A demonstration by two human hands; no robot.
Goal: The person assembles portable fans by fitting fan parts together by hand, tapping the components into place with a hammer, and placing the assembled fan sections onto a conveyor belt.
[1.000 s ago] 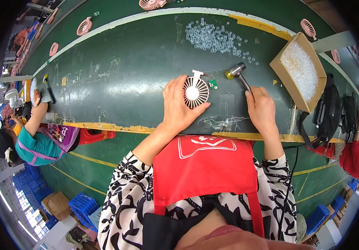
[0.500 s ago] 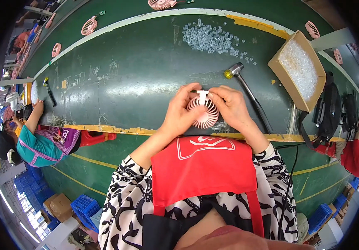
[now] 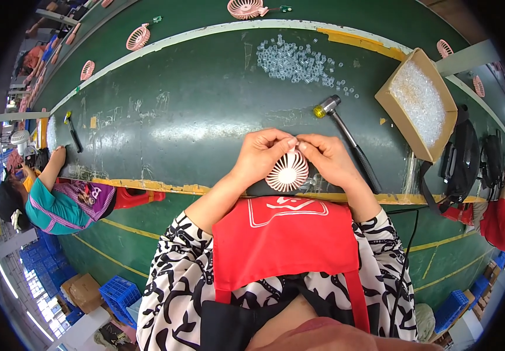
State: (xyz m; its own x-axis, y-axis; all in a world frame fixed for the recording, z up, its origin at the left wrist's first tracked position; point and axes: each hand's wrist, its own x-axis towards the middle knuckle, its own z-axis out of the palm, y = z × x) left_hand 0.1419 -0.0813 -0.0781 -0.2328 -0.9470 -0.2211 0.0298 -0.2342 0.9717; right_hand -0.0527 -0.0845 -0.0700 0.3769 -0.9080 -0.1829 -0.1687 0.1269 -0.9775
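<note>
A round pink slatted fan housing (image 3: 287, 173) hangs between my hands just above the near edge of the green bench. My left hand (image 3: 259, 155) is closed, its thumb and fingers pinching the top of the housing. From the other side my right hand (image 3: 329, 158) pinches the same top part, thumb bent inward. The fingertips of both hands meet there and hide the neck of the housing. Right of my hands lies a mallet (image 3: 349, 136) with a yellow-tipped head and black grip. Farther off is a heap of small clear plastic rings (image 3: 294, 60).
A cardboard box (image 3: 405, 120) of small clear parts sits at the right, beside a black bag (image 3: 462, 161). Beyond the bench's white rail, pink fan housings (image 3: 139, 37) lie on a green belt. At the left a co-worker in a teal top (image 3: 59, 205) reaches onto the bench, near another mallet (image 3: 73, 132).
My fingers have closed in over the top of the fan housing, covering the white neck piece that showed before. My left thumb has moved up from its face. Housings on the belt have shifted right.
</note>
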